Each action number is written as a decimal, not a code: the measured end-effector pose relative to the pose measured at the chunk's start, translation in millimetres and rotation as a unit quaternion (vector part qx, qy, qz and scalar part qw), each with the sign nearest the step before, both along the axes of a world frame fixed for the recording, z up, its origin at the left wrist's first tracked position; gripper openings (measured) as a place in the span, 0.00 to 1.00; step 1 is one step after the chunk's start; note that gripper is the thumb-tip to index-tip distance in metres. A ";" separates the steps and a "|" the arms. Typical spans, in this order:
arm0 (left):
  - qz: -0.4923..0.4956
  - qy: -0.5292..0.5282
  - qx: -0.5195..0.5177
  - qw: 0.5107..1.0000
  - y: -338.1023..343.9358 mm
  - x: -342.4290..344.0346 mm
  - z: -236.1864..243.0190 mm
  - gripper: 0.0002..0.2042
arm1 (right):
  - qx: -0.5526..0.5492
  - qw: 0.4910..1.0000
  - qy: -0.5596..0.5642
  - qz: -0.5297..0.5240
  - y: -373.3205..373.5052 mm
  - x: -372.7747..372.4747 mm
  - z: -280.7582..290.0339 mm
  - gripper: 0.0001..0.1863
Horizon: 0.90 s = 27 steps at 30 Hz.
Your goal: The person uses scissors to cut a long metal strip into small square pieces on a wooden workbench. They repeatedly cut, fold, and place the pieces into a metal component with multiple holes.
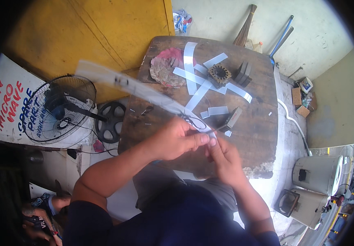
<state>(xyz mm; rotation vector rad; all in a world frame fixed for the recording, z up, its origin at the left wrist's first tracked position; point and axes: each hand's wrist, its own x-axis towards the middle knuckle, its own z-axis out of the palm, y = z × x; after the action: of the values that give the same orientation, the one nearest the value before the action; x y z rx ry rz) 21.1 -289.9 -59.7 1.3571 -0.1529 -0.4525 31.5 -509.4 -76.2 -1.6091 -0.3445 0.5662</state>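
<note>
**Both hands are pinching a long pale strip**

In the head view, we are holding a long strip [148, 93] that is slanting from the left of the frame down to the centre, its far part blurring. Our left hand [179, 141] is pressing thumb and fingers together on its near end, just below the frame's middle. Our right hand [226, 160] is clamping the same end between thumb and fingers, just beside the left. A dark loop [193, 121] is showing against the strip by the left fingers; we are finding it too blurred to name.

Beyond the hands, the table [259, 123] is filling the centre. Toward its top, loose strips [190, 61] are lying criss-crossed, some beside a slotted core [220, 76]. Dark blocks [243, 74] are standing to the core's right, and another block [233, 119] is sitting nearer the hands. A pinkish rag [169, 67] is lying at the table's upper left. A fan [60, 108] is occupying the left of the frame.
</note>
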 end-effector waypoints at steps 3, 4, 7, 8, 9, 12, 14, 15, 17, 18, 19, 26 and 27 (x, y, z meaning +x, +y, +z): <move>0.088 -0.075 0.092 0.989 12.1 10.3 -8.9 0.12 | -0.010 0.999 0.043 -0.003 1.3 -5.2 -2.3 0.25; 0.131 -0.166 0.159 0.964 27.1 21.4 -12.0 0.10 | -0.013 0.999 0.047 -0.003 -1.3 -8.3 -1.5 0.25; 0.208 -0.206 0.273 0.916 93.0 55.1 0.2 0.11 | -0.013 0.999 0.047 0.002 -14.0 -23.1 3.4 0.25; 0.252 -0.157 0.345 0.891 119.8 67.1 13.8 0.12 | -0.006 0.999 0.044 0.003 -19.3 -28.6 4.8 0.26; 0.342 -0.148 0.351 0.859 148.0 80.7 34.3 0.13 | 0.001 0.999 0.042 0.003 -25.4 -33.4 5.6 0.26; 0.417 -0.158 0.324 0.834 186.8 78.1 88.2 0.15 | -0.012 0.998 0.062 -0.013 -45.6 -25.7 4.0 0.25; 0.236 -0.126 0.347 0.899 166.5 55.3 93.1 0.16 | -0.044 0.994 0.086 -0.059 -46.5 -15.2 -2.8 0.25; 0.164 -0.073 0.307 0.935 144.4 41.2 84.7 0.17 | 0.008 0.997 0.061 -0.055 -44.9 -10.3 -5.3 0.25; 0.025 0.001 0.141 0.990 95.7 13.9 62.7 0.24 | 0.050 0.996 0.039 -0.057 -31.5 -3.8 -10.5 0.25; 0.012 0.042 0.100 0.994 72.2 7.1 49.2 0.24 | 0.073 0.996 0.028 -0.039 -25.6 -0.9 -10.6 0.24; -0.033 0.062 0.017 0.997 52.4 3.8 37.7 0.25 | 0.065 0.997 0.020 -0.023 -19.4 -0.6 -9.6 0.24; -0.011 0.073 -0.054 0.996 12.7 4.3 -6.0 0.15 | 0.035 0.999 0.010 0.028 3.6 -9.4 -2.1 0.24; -0.013 0.035 -0.060 0.998 13.6 3.0 -13.7 0.14 | 0.042 0.999 0.029 0.018 5.2 -10.8 -4.0 0.24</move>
<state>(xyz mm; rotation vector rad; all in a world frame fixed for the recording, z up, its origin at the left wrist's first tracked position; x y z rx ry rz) 24.1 -276.3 -73.4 1.2212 -0.1388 -0.5045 20.7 -504.2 -80.2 -1.5062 -0.3498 0.6165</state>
